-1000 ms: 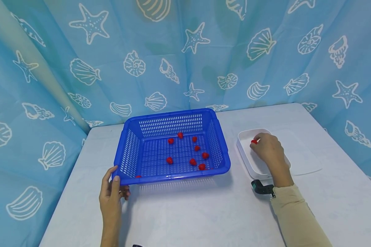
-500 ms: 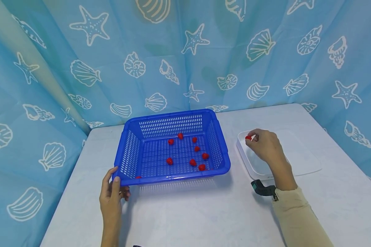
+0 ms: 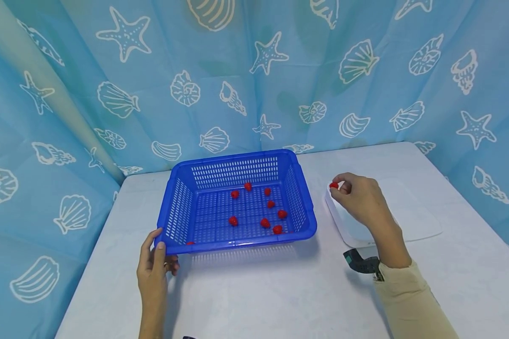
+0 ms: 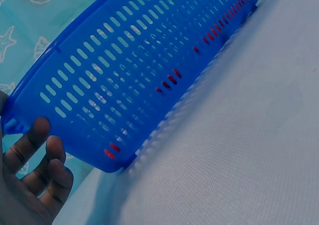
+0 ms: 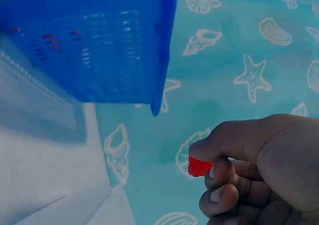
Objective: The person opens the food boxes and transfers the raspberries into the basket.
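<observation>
A red raspberry (image 5: 199, 166) is pinched between the thumb and forefinger of my right hand (image 3: 362, 197). The head view has this hand above the far left part of a white box (image 3: 337, 219), hiding much of it. My left hand (image 3: 153, 266) grips the front left corner of a blue perforated basket (image 3: 237, 244), thumb over the rim. Seen from the left wrist, its other fingers (image 4: 55, 147) are bent below that corner. Several raspberries (image 3: 233, 221) lie scattered on the basket floor, mostly toward the right, with one partly hidden by the front wall.
A thin translucent sheet, perhaps a lid (image 3: 419, 214), lies to the right of the white box. Both containers stand on a white-covered table (image 3: 254, 292). A blue curtain (image 3: 246, 66) with shell prints hangs close behind. A dark wrist device (image 3: 360, 262) juts from the right sleeve.
My right hand has shifted left and slightly away with the raspberry, from over the inside of the white box to its far left rim. The left hand and basket have stayed put.
</observation>
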The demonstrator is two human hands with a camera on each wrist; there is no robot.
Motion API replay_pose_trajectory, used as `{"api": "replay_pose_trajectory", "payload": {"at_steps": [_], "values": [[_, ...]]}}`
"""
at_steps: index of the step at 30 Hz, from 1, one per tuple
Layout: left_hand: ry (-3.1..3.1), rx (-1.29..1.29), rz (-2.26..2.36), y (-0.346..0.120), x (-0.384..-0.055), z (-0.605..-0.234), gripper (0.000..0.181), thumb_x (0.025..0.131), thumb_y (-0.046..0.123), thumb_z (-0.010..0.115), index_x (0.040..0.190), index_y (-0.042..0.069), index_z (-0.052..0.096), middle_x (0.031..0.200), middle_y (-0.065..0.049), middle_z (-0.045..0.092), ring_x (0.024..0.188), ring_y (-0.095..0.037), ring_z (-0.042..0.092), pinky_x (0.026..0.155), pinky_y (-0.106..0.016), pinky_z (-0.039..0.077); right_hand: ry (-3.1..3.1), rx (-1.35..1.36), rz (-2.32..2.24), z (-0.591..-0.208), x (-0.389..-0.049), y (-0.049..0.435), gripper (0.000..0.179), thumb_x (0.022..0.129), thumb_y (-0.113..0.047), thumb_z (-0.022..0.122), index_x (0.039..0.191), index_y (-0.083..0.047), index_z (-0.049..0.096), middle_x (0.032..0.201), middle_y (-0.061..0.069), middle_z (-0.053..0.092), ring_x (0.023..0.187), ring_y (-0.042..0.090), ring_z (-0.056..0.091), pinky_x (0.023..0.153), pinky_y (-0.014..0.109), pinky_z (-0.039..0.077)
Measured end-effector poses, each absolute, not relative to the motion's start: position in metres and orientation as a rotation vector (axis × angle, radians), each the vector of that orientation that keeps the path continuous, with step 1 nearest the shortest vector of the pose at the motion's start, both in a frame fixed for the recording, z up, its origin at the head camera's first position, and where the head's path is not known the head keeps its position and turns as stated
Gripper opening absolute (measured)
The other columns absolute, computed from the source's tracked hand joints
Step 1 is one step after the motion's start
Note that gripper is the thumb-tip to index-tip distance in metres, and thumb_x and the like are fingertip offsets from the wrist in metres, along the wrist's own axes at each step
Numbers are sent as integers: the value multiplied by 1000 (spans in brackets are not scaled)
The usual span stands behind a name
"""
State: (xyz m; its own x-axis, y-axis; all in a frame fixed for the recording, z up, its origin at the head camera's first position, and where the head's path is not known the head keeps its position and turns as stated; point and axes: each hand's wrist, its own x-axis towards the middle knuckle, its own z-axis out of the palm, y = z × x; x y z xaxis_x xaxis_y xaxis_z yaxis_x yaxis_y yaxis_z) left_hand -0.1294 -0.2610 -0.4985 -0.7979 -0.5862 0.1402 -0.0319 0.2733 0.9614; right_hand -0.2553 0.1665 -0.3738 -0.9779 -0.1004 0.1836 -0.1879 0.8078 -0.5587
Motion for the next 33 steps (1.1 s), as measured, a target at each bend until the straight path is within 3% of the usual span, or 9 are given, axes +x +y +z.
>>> {"api": "replay_pose_trajectory", "payload": {"at_steps": [33], "values": [[-2081,501,-1583,-254,-123,-480,43,91,57,39,132,44,41,89,-9,58,65,-28,56,50,-31,48,-2773,392,941,-362,-241,145,20,84,-19,63,102,-10,63,67,1,50,59,16,45,47,29,36]]}}
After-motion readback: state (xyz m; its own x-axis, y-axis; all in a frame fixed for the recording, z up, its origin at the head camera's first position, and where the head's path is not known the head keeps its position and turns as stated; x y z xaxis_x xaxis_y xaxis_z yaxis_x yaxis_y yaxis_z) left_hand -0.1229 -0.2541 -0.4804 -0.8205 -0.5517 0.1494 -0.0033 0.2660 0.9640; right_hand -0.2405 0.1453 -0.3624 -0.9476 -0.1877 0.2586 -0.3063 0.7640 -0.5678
